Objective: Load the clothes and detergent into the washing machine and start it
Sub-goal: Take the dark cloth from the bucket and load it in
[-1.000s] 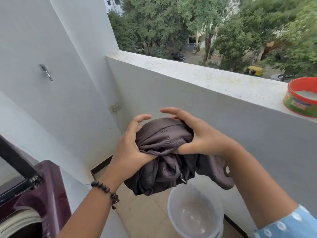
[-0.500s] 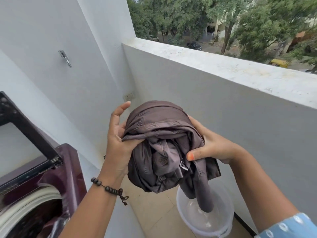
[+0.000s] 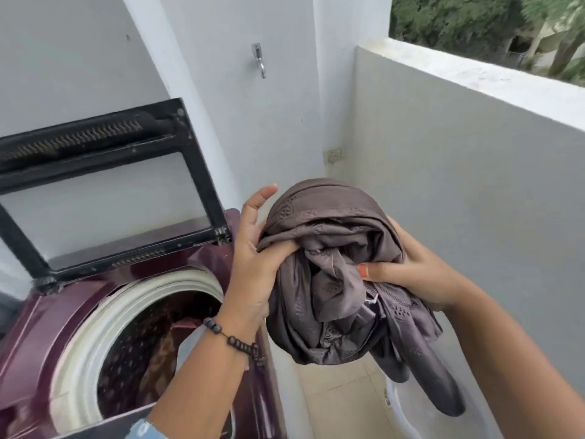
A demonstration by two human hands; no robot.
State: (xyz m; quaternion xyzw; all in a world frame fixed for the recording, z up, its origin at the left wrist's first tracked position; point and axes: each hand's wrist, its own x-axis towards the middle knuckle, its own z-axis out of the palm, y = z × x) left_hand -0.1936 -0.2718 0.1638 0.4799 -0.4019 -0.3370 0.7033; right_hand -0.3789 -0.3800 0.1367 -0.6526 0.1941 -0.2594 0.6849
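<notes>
Gripping a bunched brown garment (image 3: 335, 274), both hands (image 3: 253, 261) beside the clothes-holding open washing machine (image 3: 104, 327).

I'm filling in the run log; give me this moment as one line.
stage: loading | both hands grip bundled brown garment | held right of open washer drum | lid up

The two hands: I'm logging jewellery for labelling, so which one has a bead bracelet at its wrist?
The left hand, gripping the bundled grey-brown cloth beside the maroon washing machine. The right hand has a bare wrist.
</notes>
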